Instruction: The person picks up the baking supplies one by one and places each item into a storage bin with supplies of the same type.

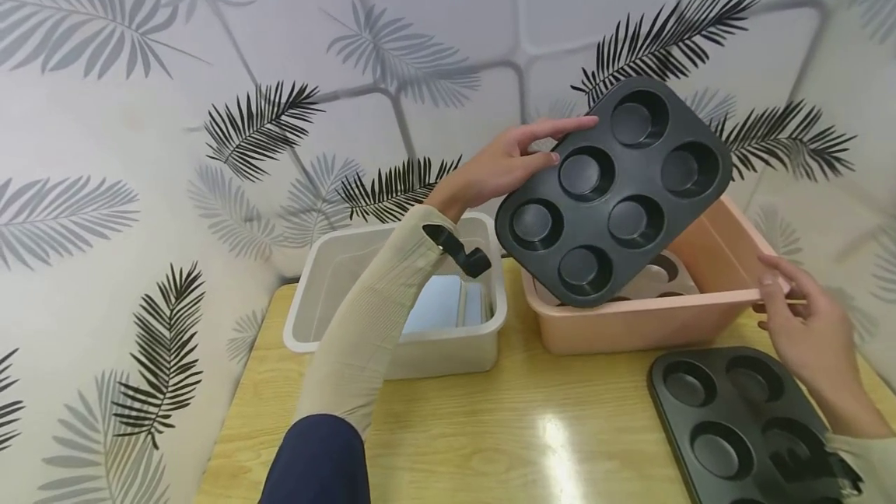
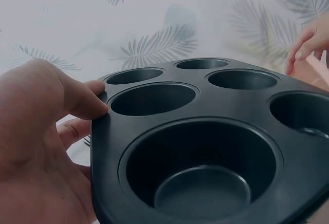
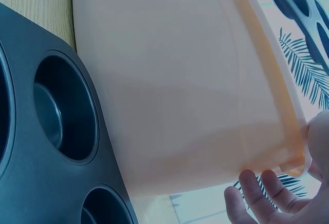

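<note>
I see, from afar, the worktop [image 1: 448,434] w/ a pink box [image 1: 630,329]. A dark muffin pan [image 1: 614,193] is up by it, tilted, prob. to miss its edge. L hand [image 1: 507,158] pinches the pan's side; R hand [image 1: 812,333] grips the box, prob. to steady it.

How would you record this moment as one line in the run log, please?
left hand: holds dark muffin pan, tilted, by pink bin | right hand: grips bin's rim | on table: second muffin pan, white bin
</note>
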Tool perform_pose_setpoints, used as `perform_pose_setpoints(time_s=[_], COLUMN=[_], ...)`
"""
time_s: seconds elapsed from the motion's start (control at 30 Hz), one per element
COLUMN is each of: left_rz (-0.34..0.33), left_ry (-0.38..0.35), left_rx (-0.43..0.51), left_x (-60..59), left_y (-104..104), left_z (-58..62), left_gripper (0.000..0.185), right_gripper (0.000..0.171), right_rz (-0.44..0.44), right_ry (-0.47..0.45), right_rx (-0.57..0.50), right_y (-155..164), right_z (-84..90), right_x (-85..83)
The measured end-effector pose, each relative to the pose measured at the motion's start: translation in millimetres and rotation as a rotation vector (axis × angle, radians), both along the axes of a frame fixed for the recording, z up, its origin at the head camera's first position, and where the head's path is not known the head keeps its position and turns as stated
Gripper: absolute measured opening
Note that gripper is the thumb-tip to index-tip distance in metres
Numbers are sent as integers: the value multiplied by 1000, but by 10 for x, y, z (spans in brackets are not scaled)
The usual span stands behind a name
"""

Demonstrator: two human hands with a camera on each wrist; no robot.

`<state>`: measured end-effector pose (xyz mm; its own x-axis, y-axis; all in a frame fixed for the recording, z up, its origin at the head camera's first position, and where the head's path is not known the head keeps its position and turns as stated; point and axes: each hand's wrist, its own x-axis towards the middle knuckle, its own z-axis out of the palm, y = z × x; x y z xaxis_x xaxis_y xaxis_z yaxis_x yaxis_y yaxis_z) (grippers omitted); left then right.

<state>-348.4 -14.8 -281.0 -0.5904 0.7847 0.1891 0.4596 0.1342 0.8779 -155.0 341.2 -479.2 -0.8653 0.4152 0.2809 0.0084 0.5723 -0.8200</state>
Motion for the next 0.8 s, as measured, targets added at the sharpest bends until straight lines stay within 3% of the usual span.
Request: perform_pose_setpoints(time_s=[0.4, 0.63, 0.8], left_rz=[-58, -166, -188], left_ry=[135, 138, 123], left_rx=[-117, -152, -202], left_x=[-194, -226, -216], left_y=[229, 361, 479], left_z=[27, -103, -223], left_gripper=[56, 54, 57], right_gripper=[50, 51, 51], right_rz=[2, 8, 10], right_ry=[-7, -10, 4], right_rx=[-27, -47, -35], right_y=[-5, 15, 6], right_z=[-23, -27, -43], right_x=[12, 13, 14])
